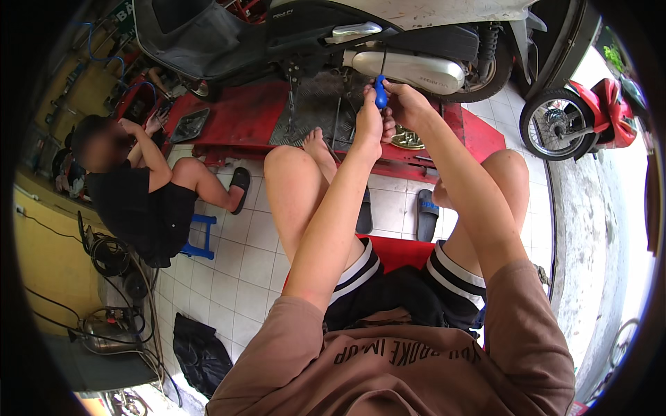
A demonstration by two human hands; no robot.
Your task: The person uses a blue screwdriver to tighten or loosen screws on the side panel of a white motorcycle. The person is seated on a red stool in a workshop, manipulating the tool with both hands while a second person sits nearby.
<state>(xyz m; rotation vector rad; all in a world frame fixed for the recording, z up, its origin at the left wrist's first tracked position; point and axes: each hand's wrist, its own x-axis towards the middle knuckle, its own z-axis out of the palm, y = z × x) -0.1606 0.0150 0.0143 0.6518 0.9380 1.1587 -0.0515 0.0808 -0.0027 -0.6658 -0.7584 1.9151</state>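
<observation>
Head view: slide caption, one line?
Left grip and right grip meet at a blue-handled tool beside a scooter and red platform.

One blue-handled tool (381,96), wearer's one left hand (370,120), one right hand (409,105) are showing at 1 o'clock, one scooter (305,43) at 12, one red motorbike (612,118) at 2, one seated co-worker (132,201), one blue stool (202,240) at 9, three sandals (427,219): two at 3, one at 9.
</observation>
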